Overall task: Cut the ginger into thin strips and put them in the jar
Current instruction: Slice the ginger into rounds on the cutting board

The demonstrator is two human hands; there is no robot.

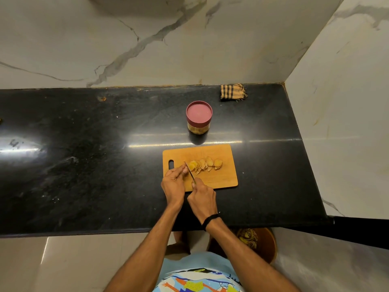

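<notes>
Currently the slicing stage is in hand; no strips are cut and nothing has gone to the jar [199,118].

Hands: the right hand [202,197] is closed round the handle of the knife [189,172], blade angled across the left part of the board [223,178], tip pointing away from the person. The left hand [173,182] lies just left of the blade, fingers curled with the tips against it. Whether they pinch a last stub of ginger cannot be told; the spot is hidden.

Ginger [205,165]: yellow rounds lie in an overlapping row on the board, running right from the blade.

Jar: stands on the counter [84,165] just beyond the board, apart from it, with the lid [199,112] on.

Judgement: the next move calls for stacking the rounds flat and drawing the knife through them lengthwise for narrow strips. The lid must come off before any transfer.

Count:
- one board
- one knife
- one jar, one lid
- one checked cloth [233,92], at the back of the counter
- ginger rounds: at least six; overlap prevents an exact figure
</notes>
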